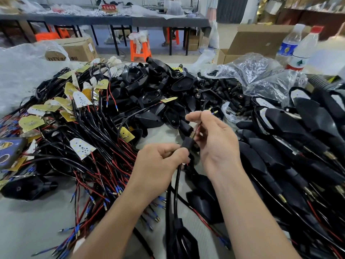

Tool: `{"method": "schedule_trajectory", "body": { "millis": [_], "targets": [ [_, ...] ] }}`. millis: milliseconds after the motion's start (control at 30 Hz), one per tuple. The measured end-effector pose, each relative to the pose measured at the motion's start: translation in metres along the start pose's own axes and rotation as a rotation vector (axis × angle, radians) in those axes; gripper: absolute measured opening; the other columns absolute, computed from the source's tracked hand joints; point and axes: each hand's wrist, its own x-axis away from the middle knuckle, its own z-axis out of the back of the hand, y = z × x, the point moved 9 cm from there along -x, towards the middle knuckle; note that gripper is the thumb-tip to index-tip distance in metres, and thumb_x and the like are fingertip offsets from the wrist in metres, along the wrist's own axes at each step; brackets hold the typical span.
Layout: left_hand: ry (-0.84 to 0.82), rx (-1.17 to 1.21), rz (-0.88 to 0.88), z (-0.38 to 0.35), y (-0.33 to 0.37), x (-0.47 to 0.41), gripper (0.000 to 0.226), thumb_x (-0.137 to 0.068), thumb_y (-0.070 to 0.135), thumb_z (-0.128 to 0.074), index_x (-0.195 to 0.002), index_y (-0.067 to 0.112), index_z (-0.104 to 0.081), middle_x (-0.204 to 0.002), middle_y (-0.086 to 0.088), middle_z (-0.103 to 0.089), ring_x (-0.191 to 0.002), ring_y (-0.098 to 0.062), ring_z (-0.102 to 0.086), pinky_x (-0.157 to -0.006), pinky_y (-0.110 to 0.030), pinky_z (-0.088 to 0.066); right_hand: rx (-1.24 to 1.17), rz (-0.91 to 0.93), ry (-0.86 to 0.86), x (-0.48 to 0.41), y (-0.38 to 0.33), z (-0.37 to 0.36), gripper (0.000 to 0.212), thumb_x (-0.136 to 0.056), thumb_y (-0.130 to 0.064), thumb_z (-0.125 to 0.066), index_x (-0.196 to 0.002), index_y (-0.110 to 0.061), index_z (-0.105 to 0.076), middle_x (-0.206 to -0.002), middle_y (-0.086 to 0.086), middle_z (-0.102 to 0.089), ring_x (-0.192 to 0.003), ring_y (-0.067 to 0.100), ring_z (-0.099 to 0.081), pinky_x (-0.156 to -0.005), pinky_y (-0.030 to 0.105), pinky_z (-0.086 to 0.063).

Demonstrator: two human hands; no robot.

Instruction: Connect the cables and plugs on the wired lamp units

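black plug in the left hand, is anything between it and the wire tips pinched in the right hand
Nothing visible does. The black plug in the left hand sits just below the right hand, which pinches the wire tips; no other part lies between.

Housings [147,85] were glossy black plastic; the sleeve [187,145] looked matt and rubbery, its threaded tip [193,136] brassy metal. Wires [104,165] had smooth red and black insulation. Bags [257,70] were crinkled clear film, the box [261,40] plain cardboard, the surface [28,221] matt grey.
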Motion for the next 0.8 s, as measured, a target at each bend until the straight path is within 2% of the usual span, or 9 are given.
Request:
{"method": "schedule_trajectory", "body": {
  "millis": [133,233,333,400,500,567,633,733,800],
  "targets": [
    [-0.210,0.303,0.099,-0.016,0.005,0.000,0.025,-0.089,0.034,-0.064,-0.082,0.019,-0.083,-0.083,-0.012,-0.080,-0.067,-0.018,-0.073,-0.065,-0.023,-0.057,-0.061,0.087,0.055,-0.003,-0.007,0.003,0.043,-0.106,-0.019,-0.051,-0.070,-0.015,-0.075,-0.075,0.006,-0.070,-0.053,0.006,-0.046,-0.049,0.016,-0.039],
    [-0.322,0.455,0.151,-0.024,0.010,0.002,0.029,-0.091,0.034,-0.061,-0.081,0.018,-0.083,-0.084,-0.017,-0.079,-0.066,-0.018,-0.072,-0.062,-0.022,-0.055,-0.014,0.157,0.084,-0.008,-0.013,0.007,0.045,-0.104,-0.020,-0.054,-0.064,-0.016,-0.073,-0.064,0.006,-0.063,-0.048,0.006,-0.044,-0.046,0.017,-0.037],
    [-0.152,0.256,0.084,-0.013,0.012,0.000,0.013,-0.089,0.029,-0.074,-0.082,0.029,-0.084,-0.078,-0.004,-0.080,-0.065,-0.013,-0.074,-0.061,-0.017,-0.054,0.244,0.304,0.142,-0.010,-0.026,0.013,0.038,-0.096,-0.027,-0.057,-0.062,-0.018,-0.072,-0.056,0.000,-0.058,-0.046,0.007,-0.042,-0.046,0.019,-0.036],
    [0.004,0.053,0.027,-0.001,0.015,0.002,0.023,-0.084,0.024,-0.084,-0.078,0.045,-0.081,-0.072,0.010,-0.078,-0.066,-0.006,-0.075,-0.061,-0.011,-0.054,0.347,0.381,0.163,-0.011,-0.030,0.016,0.034,-0.094,-0.031,-0.057,-0.066,-0.020,-0.073,-0.054,-0.004,-0.057,-0.048,0.007,-0.044,-0.049,0.023,-0.037],
    [0.169,-0.129,-0.029,0.011,0.020,0.007,0.016,-0.078,0.028,-0.089,-0.071,0.038,-0.079,-0.064,0.022,-0.072,-0.061,0.003,-0.071,-0.056,-0.006,-0.050,0.426,0.404,0.146,-0.012,-0.027,0.014,0.030,-0.094,-0.033,-0.058,-0.071,-0.025,-0.076,-0.049,-0.010,-0.051,-0.048,0.006,-0.044,-0.051,0.026,-0.038],
    [0.198,-0.228,-0.069,0.011,0.024,0.010,0.008,-0.080,0.031,-0.086,-0.075,0.032,-0.079,-0.062,0.022,-0.071,-0.059,0.002,-0.070,-0.054,-0.009,-0.051,0.415,0.360,0.126,-0.016,-0.021,0.013,0.030,-0.094,-0.032,-0.058,-0.071,-0.025,-0.076,-0.047,-0.010,-0.050,-0.045,0.008,-0.043,-0.050,0.027,-0.036],
    [0.085,-0.133,-0.039,0.004,0.020,0.005,0.011,-0.086,0.028,-0.080,-0.076,0.025,-0.080,-0.063,0.012,-0.073,-0.055,-0.003,-0.069,-0.054,-0.014,-0.052,0.414,0.339,0.142,-0.018,-0.019,0.018,0.031,-0.094,-0.032,-0.058,-0.070,-0.023,-0.076,-0.047,-0.009,-0.052,-0.043,0.008,-0.043,-0.047,0.025,-0.036],
    [-0.295,0.273,0.095,-0.023,0.015,0.004,0.023,-0.093,0.023,-0.069,-0.076,0.014,-0.080,-0.071,-0.009,-0.077,-0.057,-0.014,-0.068,-0.056,-0.020,-0.052,0.469,0.323,0.135,-0.013,-0.021,0.018,0.033,-0.095,-0.027,-0.058,-0.066,-0.023,-0.074,-0.051,-0.008,-0.059,-0.045,0.004,-0.046,-0.047,0.016,-0.037],
    [-0.375,0.411,0.144,-0.027,0.012,0.005,0.024,-0.090,0.027,-0.066,-0.077,0.014,-0.081,-0.072,-0.012,-0.075,-0.056,-0.014,-0.066,-0.056,-0.019,-0.051,0.547,0.300,0.135,-0.008,-0.026,0.014,0.032,-0.097,-0.025,-0.058,-0.069,-0.022,-0.074,-0.052,-0.007,-0.059,-0.044,0.005,-0.046,-0.048,0.020,-0.038]
  ]
}}
